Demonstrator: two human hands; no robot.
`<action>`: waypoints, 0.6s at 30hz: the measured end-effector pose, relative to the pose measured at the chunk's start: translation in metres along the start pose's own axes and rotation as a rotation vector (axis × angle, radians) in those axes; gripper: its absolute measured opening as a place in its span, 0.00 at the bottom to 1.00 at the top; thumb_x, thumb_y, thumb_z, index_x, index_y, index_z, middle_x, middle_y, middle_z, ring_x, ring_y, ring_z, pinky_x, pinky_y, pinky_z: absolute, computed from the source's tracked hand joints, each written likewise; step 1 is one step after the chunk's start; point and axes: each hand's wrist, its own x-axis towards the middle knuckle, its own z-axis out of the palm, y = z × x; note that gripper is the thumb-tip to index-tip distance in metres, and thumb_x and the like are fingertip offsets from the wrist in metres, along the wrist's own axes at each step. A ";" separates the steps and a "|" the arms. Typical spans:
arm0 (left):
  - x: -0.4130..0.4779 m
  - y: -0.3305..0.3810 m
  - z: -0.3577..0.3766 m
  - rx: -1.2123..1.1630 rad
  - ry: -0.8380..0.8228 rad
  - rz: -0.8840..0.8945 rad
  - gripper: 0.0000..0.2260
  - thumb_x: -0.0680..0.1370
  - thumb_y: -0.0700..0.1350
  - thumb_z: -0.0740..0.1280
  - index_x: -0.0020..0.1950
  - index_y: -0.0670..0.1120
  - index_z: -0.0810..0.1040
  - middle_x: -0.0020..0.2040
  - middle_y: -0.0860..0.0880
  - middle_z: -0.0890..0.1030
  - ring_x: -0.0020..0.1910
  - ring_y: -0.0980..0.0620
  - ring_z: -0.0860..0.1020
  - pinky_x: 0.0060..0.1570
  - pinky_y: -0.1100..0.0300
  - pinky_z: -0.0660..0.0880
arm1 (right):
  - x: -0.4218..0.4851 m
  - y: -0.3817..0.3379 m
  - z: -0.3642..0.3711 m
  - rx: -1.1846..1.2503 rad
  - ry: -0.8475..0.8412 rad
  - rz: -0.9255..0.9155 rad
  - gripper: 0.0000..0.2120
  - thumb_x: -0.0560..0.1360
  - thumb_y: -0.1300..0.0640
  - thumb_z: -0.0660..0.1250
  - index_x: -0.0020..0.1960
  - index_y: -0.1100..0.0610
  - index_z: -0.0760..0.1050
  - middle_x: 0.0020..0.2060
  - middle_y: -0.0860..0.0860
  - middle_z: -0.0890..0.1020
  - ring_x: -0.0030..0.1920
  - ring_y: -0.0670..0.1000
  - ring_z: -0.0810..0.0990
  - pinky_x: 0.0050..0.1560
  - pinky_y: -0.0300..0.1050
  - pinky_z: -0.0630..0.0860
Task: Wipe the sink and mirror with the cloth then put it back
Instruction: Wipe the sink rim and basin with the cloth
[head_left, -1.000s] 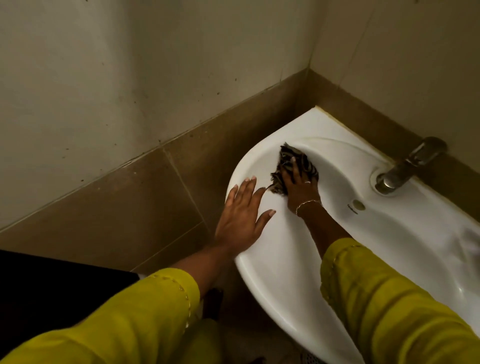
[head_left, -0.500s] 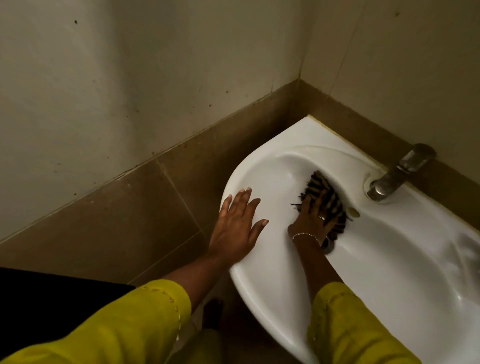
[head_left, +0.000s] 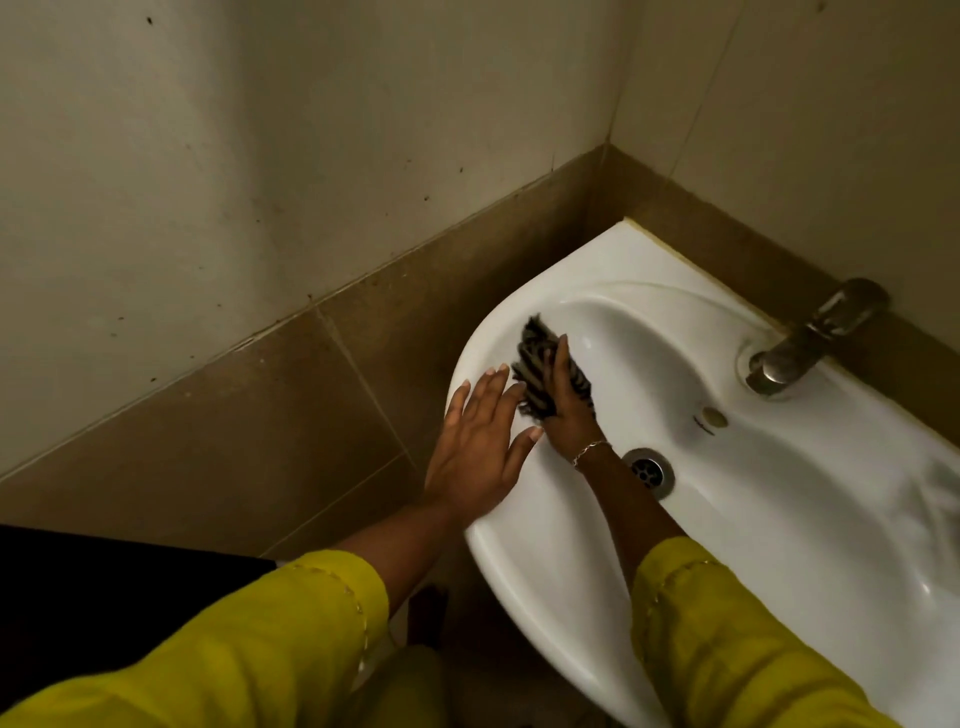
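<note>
Walls fill the far and left of the view: pale tile above, a brown tile band (head_left: 291, 415) below, meeting in a corner at far right. White ceramic sink (head_left: 545, 571) sits tight in that corner, long axis running near-right to far-left, rounded end toward the left. Yellow sleeves near the bottom, both arms reaching in. Left hand (head_left: 478, 447) lies flat and spread on the left rim, holding nothing, looks like bracing. Right hand (head_left: 566, 410) is inside the basin on the left inner slope, fingers pressed down over the striped cloth (head_left: 535, 364), pinning it against the ceramic more than gripping it; cloth bunched, its length pointing up the slope toward the far-left rim. The two hands are nearly touching, thumb of the left just beside the right. Metal tap (head_left: 810, 338) at far right, well apart from the cloth. Drain (head_left: 649, 470) just right of the right wrist, overflow hole (head_left: 712, 415) between drain and tap. Judgement: sink wipe under way; open room is rightward across the basin floor toward tap and drain, while left and far are boxed by rim and wall. Mirror not in view.
</note>
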 end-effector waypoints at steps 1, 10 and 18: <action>0.000 0.000 0.000 -0.002 0.009 0.001 0.33 0.77 0.62 0.38 0.70 0.44 0.65 0.73 0.43 0.65 0.74 0.47 0.60 0.71 0.57 0.43 | -0.007 -0.005 0.003 0.043 -0.032 -0.016 0.37 0.75 0.70 0.58 0.74 0.57 0.39 0.73 0.58 0.56 0.71 0.52 0.57 0.72 0.49 0.59; -0.002 0.003 -0.002 -0.067 0.021 -0.010 0.31 0.75 0.59 0.41 0.75 0.45 0.53 0.76 0.46 0.56 0.76 0.51 0.52 0.72 0.58 0.41 | -0.073 -0.029 0.006 0.162 -0.280 0.070 0.24 0.75 0.63 0.64 0.69 0.59 0.63 0.48 0.47 0.77 0.43 0.39 0.77 0.38 0.26 0.72; -0.002 0.001 -0.001 -0.012 0.016 -0.002 0.36 0.74 0.65 0.40 0.74 0.44 0.58 0.75 0.43 0.58 0.75 0.48 0.55 0.73 0.54 0.45 | -0.138 -0.013 -0.020 0.101 -0.445 0.235 0.21 0.78 0.68 0.58 0.70 0.63 0.62 0.63 0.51 0.71 0.54 0.35 0.75 0.60 0.30 0.70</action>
